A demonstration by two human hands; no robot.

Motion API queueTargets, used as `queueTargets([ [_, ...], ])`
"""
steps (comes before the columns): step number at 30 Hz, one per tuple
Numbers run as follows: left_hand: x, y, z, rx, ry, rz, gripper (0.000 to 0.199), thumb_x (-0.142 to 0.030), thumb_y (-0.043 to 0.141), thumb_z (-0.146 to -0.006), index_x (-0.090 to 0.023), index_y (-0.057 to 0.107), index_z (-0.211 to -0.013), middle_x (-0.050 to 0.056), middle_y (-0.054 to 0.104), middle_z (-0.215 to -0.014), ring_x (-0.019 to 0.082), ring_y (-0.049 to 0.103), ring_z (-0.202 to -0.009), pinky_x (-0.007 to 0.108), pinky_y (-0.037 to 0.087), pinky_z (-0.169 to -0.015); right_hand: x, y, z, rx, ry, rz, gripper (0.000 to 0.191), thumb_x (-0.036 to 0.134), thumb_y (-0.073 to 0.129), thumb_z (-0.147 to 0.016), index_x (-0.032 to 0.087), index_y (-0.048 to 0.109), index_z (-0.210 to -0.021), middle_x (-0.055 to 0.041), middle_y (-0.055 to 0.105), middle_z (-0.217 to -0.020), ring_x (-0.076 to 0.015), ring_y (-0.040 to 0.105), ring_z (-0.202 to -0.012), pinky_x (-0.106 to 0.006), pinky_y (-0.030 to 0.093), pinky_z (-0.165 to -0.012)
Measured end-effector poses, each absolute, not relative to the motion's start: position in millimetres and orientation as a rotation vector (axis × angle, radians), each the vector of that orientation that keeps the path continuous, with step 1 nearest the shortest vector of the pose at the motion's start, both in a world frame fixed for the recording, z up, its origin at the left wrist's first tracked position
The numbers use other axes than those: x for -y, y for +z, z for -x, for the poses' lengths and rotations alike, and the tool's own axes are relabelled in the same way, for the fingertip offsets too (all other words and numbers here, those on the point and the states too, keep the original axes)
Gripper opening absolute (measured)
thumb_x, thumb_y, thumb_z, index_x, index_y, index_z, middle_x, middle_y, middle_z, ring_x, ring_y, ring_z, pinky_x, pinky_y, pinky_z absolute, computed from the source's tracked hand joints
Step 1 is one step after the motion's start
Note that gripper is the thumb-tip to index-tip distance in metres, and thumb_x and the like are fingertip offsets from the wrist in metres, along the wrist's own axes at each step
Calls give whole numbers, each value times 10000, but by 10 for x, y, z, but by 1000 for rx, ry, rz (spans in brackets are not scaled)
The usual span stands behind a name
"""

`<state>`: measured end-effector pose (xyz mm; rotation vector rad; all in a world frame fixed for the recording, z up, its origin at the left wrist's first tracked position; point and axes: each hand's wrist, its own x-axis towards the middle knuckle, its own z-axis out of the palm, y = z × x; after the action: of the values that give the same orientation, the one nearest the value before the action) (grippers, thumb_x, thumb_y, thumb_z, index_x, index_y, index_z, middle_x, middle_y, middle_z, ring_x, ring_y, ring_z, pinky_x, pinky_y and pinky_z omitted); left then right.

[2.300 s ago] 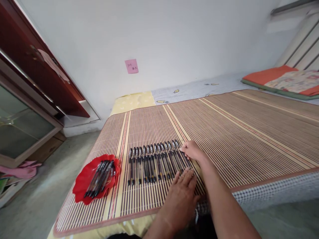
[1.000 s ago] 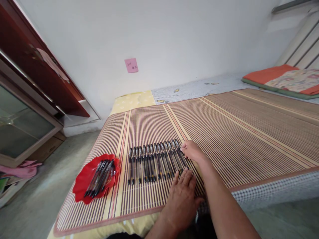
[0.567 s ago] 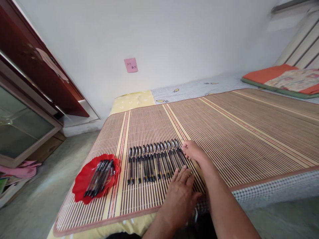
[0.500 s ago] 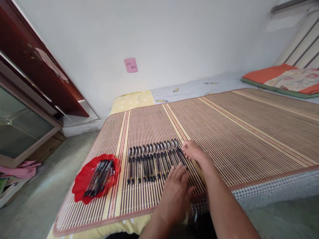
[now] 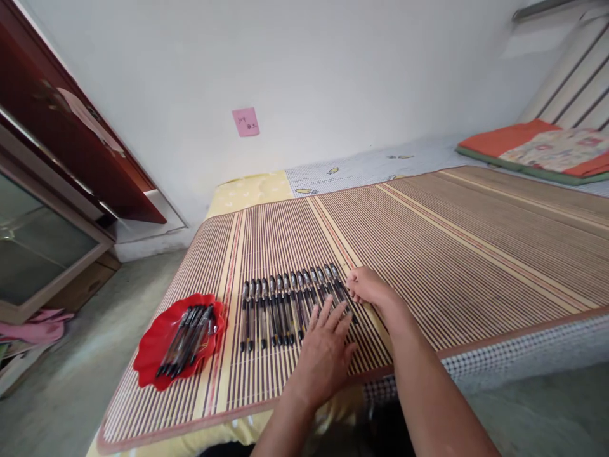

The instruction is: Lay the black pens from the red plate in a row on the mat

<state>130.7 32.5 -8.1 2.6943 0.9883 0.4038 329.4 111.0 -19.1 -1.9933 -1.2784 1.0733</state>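
Several black-capped clear pens [image 5: 278, 311] lie side by side in a row on the striped bamboo mat [image 5: 419, 254]. Fingers spread, my left hand [image 5: 326, 352] rests over the lower ends of the pens on the right side of the row and hides some of them. Just beyond the rightmost pen, my right hand [image 5: 366, 285] has its fingers curled in, knuckles beside that pen's upper half; no pen sticks out of it. To the left of the row, a red scalloped dish [image 5: 152, 346] holds several more pens [image 5: 188, 339], piled together lengthwise.
The mat covers a bed with a yellow and checked sheet [image 5: 254, 190]. At the far right lies a folded orange and floral cloth [image 5: 533, 149]. A pink note [image 5: 245, 121] is stuck on the wall. On the left are a red-brown door [image 5: 71, 108] and a glass-fronted cabinet [image 5: 42, 241].
My left hand has moved slightly left and its fingers have spread more over the pens. My right hand stays beside the end of the row. The whole view has shifted a little.
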Motion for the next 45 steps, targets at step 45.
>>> queueTargets([
  [45,-354,-121,-1329,-963,371,-2679,365,-293,496,-1004,-244,544,-1363,31,534,-1507,283,168,-1547,613,166,-1247,-1072,-51,-3233,1200,1179,2043,318,125,673,-881,163,522,-603,29,566,-415,-76,535,-330,-135,395,-345],
])
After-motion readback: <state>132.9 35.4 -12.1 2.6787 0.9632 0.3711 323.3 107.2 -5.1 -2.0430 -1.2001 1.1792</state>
